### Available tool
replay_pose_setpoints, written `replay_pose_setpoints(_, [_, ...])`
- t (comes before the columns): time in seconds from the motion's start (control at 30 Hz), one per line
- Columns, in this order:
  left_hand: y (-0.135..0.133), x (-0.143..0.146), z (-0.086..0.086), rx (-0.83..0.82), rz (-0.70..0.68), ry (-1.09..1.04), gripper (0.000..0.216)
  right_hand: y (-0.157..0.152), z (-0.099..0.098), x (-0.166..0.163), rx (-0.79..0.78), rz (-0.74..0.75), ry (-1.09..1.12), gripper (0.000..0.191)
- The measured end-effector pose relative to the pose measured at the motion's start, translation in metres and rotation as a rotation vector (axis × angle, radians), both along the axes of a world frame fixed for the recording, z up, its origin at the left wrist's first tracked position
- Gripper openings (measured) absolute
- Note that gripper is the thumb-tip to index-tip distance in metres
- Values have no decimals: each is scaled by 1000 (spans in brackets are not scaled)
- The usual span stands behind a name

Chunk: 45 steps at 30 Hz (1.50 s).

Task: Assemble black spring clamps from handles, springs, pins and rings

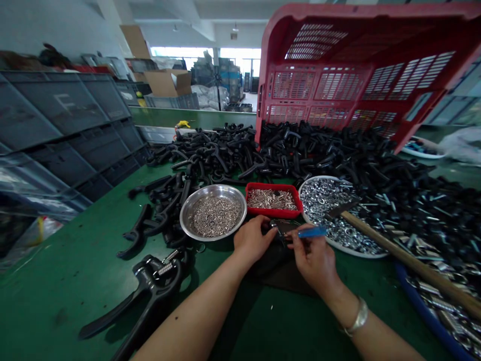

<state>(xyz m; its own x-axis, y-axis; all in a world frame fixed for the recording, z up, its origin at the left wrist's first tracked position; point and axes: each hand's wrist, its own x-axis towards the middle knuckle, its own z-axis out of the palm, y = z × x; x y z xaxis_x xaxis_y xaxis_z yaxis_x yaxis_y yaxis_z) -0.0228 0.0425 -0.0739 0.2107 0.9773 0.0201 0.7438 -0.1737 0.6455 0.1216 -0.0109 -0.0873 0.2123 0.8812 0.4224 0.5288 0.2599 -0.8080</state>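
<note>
Both hands on small black plastic part (pixel 282 228).
Left hand (pixel 252 239) pinches it; right hand (pixel 313 258) grips thin blue tool (pixel 312 232). No legible writing.

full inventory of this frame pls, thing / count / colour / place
crate: 1, red, tipped on its side, far right
handle parts: heap, black, spilling from crate across table
steel bowl: 1, silver, centre-left, small metal rings
tray: 1, red, centre, thin metal pins
white plate: 1, right of tray, silver hardware
hammer: 1, wooden handle, across plate
assembled grips: black, near left
bins: stacked, grey, left
table: green
left hand: on small dark part
right hand: holds blue tool
</note>
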Motion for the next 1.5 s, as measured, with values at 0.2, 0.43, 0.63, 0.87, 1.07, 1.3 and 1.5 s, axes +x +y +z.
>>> replay_pose_setpoints(0.2, [0, 0, -4, 35, -7, -1, 28, 14, 8, 6, -230, 102, 473, 33])
replay_pose_setpoints(0.43, [0, 0, -1, -3, -23, 7, 30, 12, 4, 8, -215, 126, 584, 32])
replay_pose_setpoints(0.63, [0, -1, 2, -23, -17, 1, 31, 4, 2, 3, -74, 26, 387, 27])
replay_pose_setpoints(0.87, [0, 0, 1, -14, -14, 3, 31, 3, 5, 5, -65, 20, 186, 21])
replay_pose_setpoints(1.07, [0, -1, -1, 3, -23, -6, 31, -3, 16, -8, 76, -90, -445, 16])
replay_pose_setpoints(1.3, [1, -2, 2, -42, -20, -7, 33, 8, 14, -1, -135, -35, 169, 22])
replay_pose_setpoints(1.5, [0, -2, 3, -42, -16, 6, 33, 7, 12, 1, -129, -32, 225, 24])
